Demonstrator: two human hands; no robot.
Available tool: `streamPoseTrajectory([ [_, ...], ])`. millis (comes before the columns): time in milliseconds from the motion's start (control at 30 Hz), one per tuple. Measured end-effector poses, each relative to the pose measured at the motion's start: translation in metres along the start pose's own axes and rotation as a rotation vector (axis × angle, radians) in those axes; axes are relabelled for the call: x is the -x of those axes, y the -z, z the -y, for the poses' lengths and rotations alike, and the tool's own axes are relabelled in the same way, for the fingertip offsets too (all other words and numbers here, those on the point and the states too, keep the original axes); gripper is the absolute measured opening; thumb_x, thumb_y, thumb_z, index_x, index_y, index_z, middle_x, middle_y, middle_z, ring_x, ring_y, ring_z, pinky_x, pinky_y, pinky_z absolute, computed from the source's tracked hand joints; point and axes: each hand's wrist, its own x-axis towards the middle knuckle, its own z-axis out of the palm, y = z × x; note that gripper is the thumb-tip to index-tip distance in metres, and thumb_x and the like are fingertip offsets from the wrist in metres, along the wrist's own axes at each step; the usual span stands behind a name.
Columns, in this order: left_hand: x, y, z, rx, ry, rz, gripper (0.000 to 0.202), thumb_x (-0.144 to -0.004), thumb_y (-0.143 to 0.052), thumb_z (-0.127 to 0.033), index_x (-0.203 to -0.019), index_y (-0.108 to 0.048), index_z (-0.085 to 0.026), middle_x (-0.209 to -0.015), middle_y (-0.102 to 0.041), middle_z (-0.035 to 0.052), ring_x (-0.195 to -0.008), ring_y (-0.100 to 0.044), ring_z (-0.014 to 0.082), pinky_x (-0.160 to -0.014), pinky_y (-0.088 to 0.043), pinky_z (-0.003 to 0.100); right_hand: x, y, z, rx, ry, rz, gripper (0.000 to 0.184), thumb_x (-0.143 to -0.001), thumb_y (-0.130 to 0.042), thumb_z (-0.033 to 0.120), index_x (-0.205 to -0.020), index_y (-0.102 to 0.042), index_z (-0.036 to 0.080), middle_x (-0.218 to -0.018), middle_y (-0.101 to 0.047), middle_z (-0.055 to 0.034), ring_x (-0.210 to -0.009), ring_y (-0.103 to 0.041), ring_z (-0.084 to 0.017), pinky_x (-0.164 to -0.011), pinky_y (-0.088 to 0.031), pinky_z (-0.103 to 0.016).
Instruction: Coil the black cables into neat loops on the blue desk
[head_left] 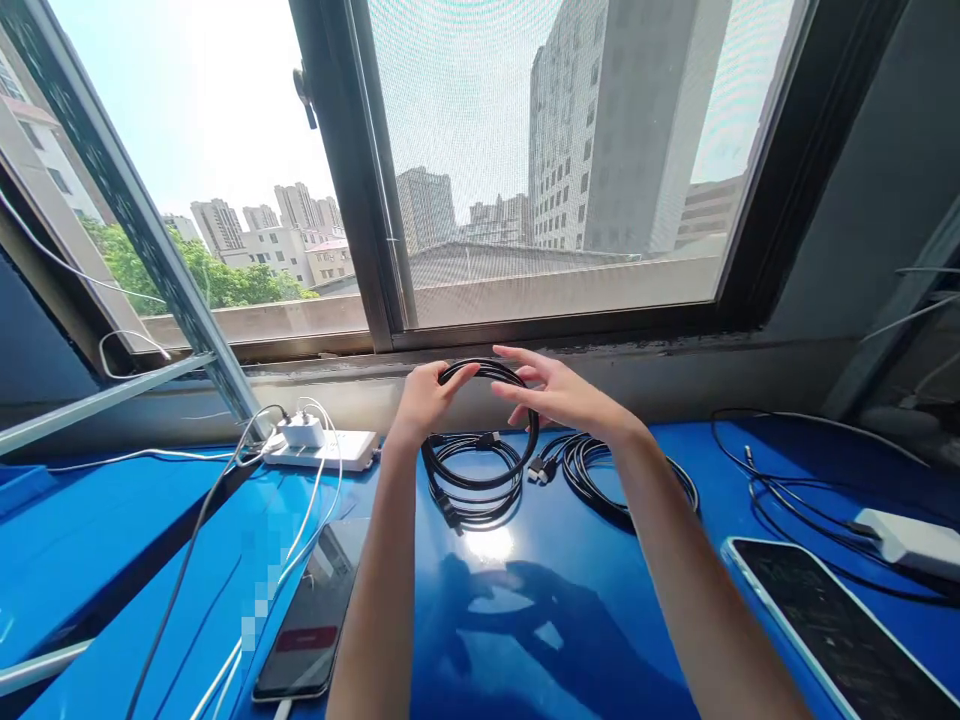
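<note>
A coiled black cable (480, 484) hangs in a loop above the blue table. My left hand (435, 398) grips the loop at its upper left, thumb pressed over the strands. At the loop's upper right is my right hand (553, 388), its fingers spread apart around the cable without closing on it. Below and behind the held loop, another black coiled cable (480, 518) with dark connector ends lies on the table. A further black cable coil (585, 490) rests to the right, partly hidden by my right forearm; silver USB plugs (537, 472) show beside it.
A white power strip (352, 450) with a plugged-in charger (303, 430) stands at the back left. One phone (307, 620) lies left of my forearm, another phone (840, 620) at right near a white adapter (911, 540). Loose cables cross both sides; a metal frame (165, 250) rises at left.
</note>
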Motion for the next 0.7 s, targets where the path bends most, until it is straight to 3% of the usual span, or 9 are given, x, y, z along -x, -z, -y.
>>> streamPoseTrajectory([
  [67, -0.004, -0.007, 0.009, -0.11, 0.099, 0.008, 0.049, -0.076, -0.061, -0.052, -0.05, -0.035, -0.02, -0.042, -0.032, -0.0077, -0.039, -0.031, 0.0066, -0.04, -0.021, 0.021, -0.009, -0.011, -0.01, 0.272, -0.002, -0.021, 0.053, -0.088, -0.053, 0.03, -0.14, -0.042, 0.028, -0.103, -0.07, -0.0036, -0.056, -0.064, -0.01, -0.074, -0.053, -0.028],
  [133, -0.006, -0.014, 0.019, -0.184, 0.19, 0.041, 0.048, -0.077, -0.061, -0.05, -0.049, -0.035, -0.02, -0.041, -0.033, -0.007, -0.039, -0.035, 0.0079, -0.041, -0.024, 0.021, -0.018, -0.024, -0.024, 0.432, -0.057, -0.05, 0.046, -0.092, -0.045, 0.025, -0.138, -0.046, 0.03, -0.09, -0.072, -0.0013, -0.052, -0.062, -0.01, -0.076, -0.052, -0.028],
  [233, -0.008, -0.021, 0.035, -0.212, 0.263, 0.123, 0.039, -0.077, -0.062, -0.044, -0.054, -0.043, -0.02, -0.043, -0.042, -0.0044, -0.041, -0.044, 0.0114, -0.042, -0.031, 0.022, -0.032, -0.043, -0.048, 0.452, -0.109, -0.003, 0.044, -0.093, -0.043, 0.022, -0.136, -0.049, 0.028, -0.094, -0.072, -0.0021, -0.058, -0.066, -0.011, -0.07, -0.052, -0.024],
  [300, -0.008, -0.023, 0.044, -0.226, 0.284, 0.173, 0.025, -0.074, -0.066, -0.034, -0.062, -0.049, -0.019, -0.05, -0.051, -0.0024, -0.045, -0.051, 0.0136, -0.044, -0.038, 0.023, -0.038, -0.052, -0.063, 0.477, -0.142, -0.007, 0.042, -0.093, -0.043, 0.021, -0.134, -0.051, 0.023, -0.102, -0.072, -0.0061, -0.077, -0.069, -0.016, -0.077, -0.051, -0.025],
  [433, -0.008, -0.025, 0.058, -0.278, 0.275, 0.234, 0.012, -0.068, -0.063, -0.011, -0.072, -0.056, -0.02, -0.07, -0.063, 0.0024, -0.064, -0.061, 0.0177, -0.055, -0.047, 0.025, -0.043, -0.062, -0.081, 0.527, -0.173, -0.015, 0.035, -0.092, -0.048, 0.019, -0.126, -0.057, 0.02, -0.122, -0.063, -0.0096, -0.11, -0.06, -0.02, -0.094, -0.047, -0.035],
  [567, -0.01, -0.036, 0.07, -0.49, 0.23, 0.286, 0.017, -0.076, -0.051, -0.008, -0.08, -0.06, -0.021, -0.089, -0.068, 0.008, -0.087, -0.065, 0.0231, -0.072, -0.05, 0.03, -0.042, -0.07, -0.086, 0.554, -0.197, -0.008, 0.03, -0.092, -0.051, 0.028, -0.12, -0.057, 0.019, -0.119, -0.061, -0.0081, -0.106, -0.06, -0.019, -0.093, -0.049, -0.042],
  [700, -0.01, -0.045, 0.072, -0.575, 0.243, 0.306, 0.015, -0.079, -0.052, -0.015, -0.09, -0.062, -0.018, -0.104, -0.067, 0.012, -0.102, -0.062, 0.0265, -0.084, -0.048, 0.034, -0.042, -0.076, -0.088, 0.588, -0.226, -0.012, 0.029, -0.091, -0.053, 0.031, -0.117, -0.057, 0.018, -0.118, -0.059, -0.008, -0.104, -0.059, -0.019, -0.09, -0.05, -0.041],
])
